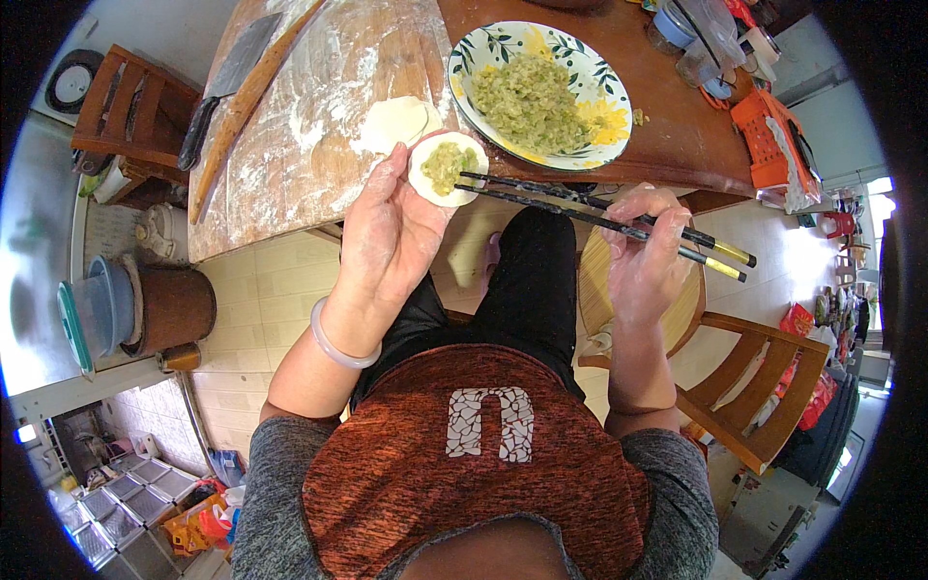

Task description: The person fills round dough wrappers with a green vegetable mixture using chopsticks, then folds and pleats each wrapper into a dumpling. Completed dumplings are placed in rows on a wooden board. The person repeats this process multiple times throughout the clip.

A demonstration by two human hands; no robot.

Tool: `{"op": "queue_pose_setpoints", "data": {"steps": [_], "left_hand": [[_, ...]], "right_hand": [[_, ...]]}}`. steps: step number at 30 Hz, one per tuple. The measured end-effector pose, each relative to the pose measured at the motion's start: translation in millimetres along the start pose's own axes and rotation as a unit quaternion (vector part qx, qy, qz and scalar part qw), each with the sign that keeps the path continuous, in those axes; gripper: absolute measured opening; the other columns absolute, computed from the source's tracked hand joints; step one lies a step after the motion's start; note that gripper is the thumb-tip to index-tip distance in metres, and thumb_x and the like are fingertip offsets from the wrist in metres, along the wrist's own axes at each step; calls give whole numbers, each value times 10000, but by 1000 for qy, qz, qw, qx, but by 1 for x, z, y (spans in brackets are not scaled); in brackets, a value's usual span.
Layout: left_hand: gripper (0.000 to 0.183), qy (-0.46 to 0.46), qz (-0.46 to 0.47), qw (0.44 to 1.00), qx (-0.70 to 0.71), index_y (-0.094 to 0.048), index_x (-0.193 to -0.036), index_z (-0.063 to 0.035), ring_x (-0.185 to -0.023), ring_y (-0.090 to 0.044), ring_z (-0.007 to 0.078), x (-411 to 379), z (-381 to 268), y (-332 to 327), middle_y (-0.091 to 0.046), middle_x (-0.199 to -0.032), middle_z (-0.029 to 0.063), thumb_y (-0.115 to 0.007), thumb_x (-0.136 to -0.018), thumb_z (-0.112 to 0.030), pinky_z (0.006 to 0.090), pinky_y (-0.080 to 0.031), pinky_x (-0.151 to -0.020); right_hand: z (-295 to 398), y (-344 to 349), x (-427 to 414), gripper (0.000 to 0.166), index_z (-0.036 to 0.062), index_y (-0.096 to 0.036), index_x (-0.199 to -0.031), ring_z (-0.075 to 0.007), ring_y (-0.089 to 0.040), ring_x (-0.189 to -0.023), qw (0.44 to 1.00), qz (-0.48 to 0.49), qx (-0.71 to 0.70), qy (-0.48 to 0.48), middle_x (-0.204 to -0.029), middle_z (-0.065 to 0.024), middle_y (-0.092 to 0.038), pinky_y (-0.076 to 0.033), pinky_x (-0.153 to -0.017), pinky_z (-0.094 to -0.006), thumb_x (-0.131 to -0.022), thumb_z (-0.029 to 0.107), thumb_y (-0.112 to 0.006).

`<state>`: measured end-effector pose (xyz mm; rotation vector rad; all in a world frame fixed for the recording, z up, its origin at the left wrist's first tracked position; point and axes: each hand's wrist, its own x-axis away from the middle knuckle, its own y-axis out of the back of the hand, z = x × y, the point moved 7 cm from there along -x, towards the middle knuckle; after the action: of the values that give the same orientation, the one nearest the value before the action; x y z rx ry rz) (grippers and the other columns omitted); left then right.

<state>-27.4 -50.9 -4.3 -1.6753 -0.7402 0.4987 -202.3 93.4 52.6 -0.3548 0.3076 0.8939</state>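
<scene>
On the fingers of my left hand (395, 232) rests a round dumpling wrapper (418, 184), with my thumb at its edge. A mound of pale green chopped filling (444, 168) lies in the middle of the wrapper. My right hand (650, 235) grips a pair of black chopsticks (558, 210) with gold-coloured ends. Their tips touch the right side of the filling. Just beyond, a patterned bowl (540, 32) holds more filling (525, 101). Several flat wrappers (391, 123) lie overlapped on the floured wooden board (319, 192), partly behind my left hand.
A cleaver (243, 58) and a long wooden rolling pin (250, 101) lie on the board's left part. An orange plastic basket (761, 138) and jars (670, 29) stand on the table's right side. Wooden chairs (754, 391) (130, 101) flank the table.
</scene>
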Motion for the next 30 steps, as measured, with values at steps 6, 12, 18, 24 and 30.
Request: {"op": "queue_pose_setpoints", "data": {"steps": [6,12,18,24,30], "left_hand": [[452,-12,-18,999,-29,-437,-1320,115,-1242,-542,314,1,1,-2,-552,-1314,239,-327,-1065,-242,444,-433,-1090],[461,0,-6,1000,9,-418,-1337,100,-1261,-524,321,-1,0,-2,-533,-1338,235,-294,-1071,-255,452,-428,-1094],[461,-14,-29,999,-21,-410,-1347,91,-1270,-516,324,-2,0,1,-523,-1350,233,-285,-1072,-257,460,-421,-1101],[464,14,32,999,20,-409,-1341,102,-1271,-514,332,-2,2,-1,-517,-1353,242,-292,-1070,-255,468,-416,-1105],[473,33,64,995,74,-359,-1373,122,-1329,-440,381,-1,5,-5,-460,-1398,280,-345,-1059,-231,503,-338,-1155]], "right_hand": [[1,-3,3,488,-3,-597,-905,-88,-515,-621,999,23,16,18,-854,-118,-614,-416,-516,-194,-1047,414,-386],[-11,5,2,475,19,-580,-885,-100,-528,-615,998,-44,-40,-19,-837,-107,-604,-406,-500,-198,-1045,424,-391],[-11,9,2,479,51,-525,-866,-125,-432,-610,997,-58,-34,-48,-771,-61,-488,-370,-563,-272,-1056,451,-343],[-14,12,-6,477,28,-554,-883,-127,-443,-567,990,-45,-133,-30,-773,-94,-564,-394,-550,-278,-1071,399,-322],[-5,84,-30,490,39,-553,-896,-123,-434,-566,977,-185,-103,22,-786,-75,-560,-379,-547,-271,-1038,481,-396]]}}
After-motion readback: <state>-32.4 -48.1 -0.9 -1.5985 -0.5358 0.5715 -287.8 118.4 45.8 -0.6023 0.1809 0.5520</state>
